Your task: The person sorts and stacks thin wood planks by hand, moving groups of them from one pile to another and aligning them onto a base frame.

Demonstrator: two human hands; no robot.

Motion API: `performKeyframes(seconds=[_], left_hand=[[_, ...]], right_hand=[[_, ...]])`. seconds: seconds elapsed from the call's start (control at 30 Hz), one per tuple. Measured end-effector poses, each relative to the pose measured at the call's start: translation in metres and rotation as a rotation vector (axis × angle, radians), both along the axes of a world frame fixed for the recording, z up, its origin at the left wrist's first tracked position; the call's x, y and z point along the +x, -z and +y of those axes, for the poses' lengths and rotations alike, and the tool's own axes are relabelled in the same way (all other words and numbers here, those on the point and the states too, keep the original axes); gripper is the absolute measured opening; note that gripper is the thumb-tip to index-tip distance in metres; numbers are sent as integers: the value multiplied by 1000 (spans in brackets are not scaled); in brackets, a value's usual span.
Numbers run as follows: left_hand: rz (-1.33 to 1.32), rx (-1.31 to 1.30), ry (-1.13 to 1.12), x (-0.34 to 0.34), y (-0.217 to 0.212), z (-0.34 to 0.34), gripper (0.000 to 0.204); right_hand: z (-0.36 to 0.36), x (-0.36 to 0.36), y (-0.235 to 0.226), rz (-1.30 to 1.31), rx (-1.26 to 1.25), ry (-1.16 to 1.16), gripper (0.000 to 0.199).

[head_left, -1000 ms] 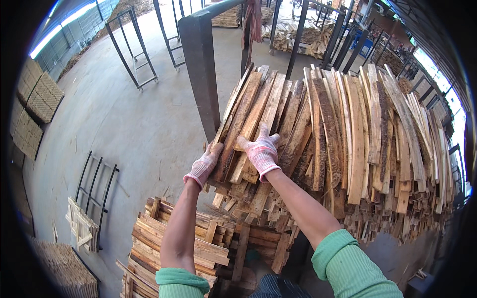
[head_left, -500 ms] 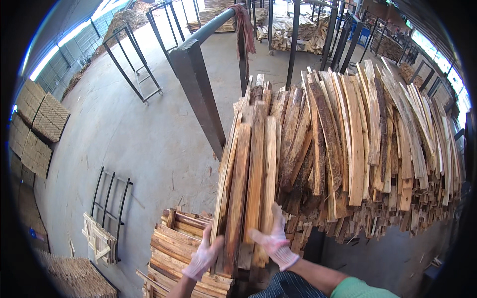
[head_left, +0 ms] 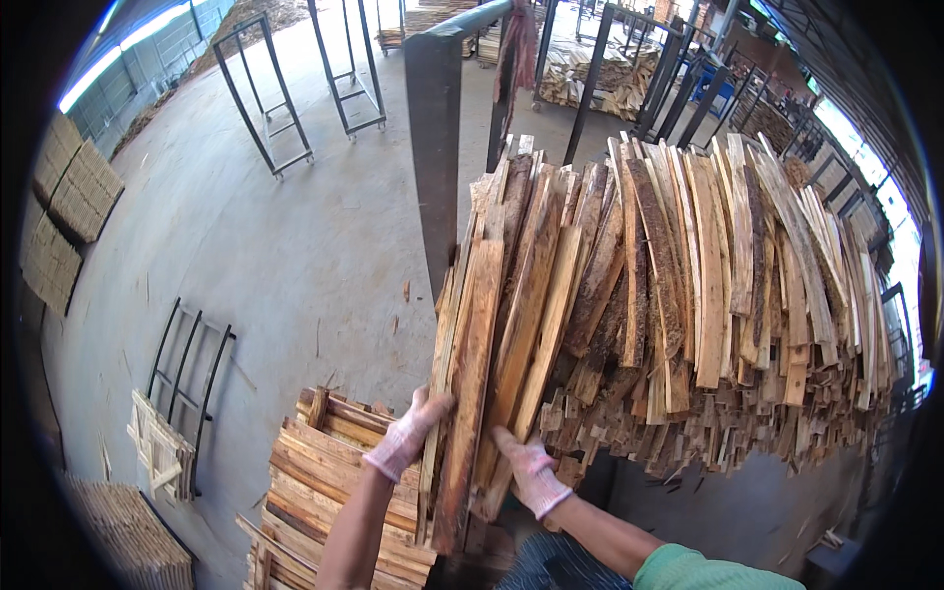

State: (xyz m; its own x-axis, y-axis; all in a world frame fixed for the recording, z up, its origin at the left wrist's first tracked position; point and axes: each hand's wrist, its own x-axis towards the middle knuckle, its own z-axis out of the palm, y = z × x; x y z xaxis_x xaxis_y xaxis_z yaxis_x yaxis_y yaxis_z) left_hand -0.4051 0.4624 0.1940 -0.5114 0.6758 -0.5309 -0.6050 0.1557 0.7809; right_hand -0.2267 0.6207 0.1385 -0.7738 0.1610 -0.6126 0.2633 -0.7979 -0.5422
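Both my hands wear pale, pink-stained gloves and hold the near ends of several long, rough wooden boards (head_left: 470, 393). At the bundle's left edge, my left hand (head_left: 411, 433) is closed, its thumb over the outer board. My right hand (head_left: 531, 472) grips the right side, thumb lying on a board and the other fingers partly hidden beneath. The boards' far ends rest on the left part of a large pile of boards (head_left: 708, 265), some with dark bark. Below my left forearm, a stack of flat boards (head_left: 339, 482) lies crosswise.
A dark metal post (head_left: 433, 167) with a crossbar and a reddish rag (head_left: 518, 59) rises beyond the bundle. Upright metal frames (head_left: 265, 98) stand on the concrete floor. A pale wooden pallet (head_left: 162, 447) leans on a black rack at left. Stacked boards (head_left: 87, 187) line the far left.
The bundle's far ends have shifted and the right-hand boards now slant more. My right hand has moved left and lower, closing around the edge; my left hand has slid slightly up along the boards.
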Motion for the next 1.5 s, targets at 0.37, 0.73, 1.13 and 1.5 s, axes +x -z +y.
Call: performKeyframes(seconds=[0.37,0.73,1.13,1.5], left_hand=[[-118,-144,-18,137,31,-163,119],[-430,315,-960,413,86,-427,111],[-314,-964,-1161,515,168,-651,135],[-275,-310,-1654,589,137,-670,106]], right_hand=[[-86,93,11,-77,109,-378,58],[-336,159,-21,-140,34,-902,64],[-670,184,133,205,1148,-1417,110],[-620,151,180,5,864,-1418,103]])
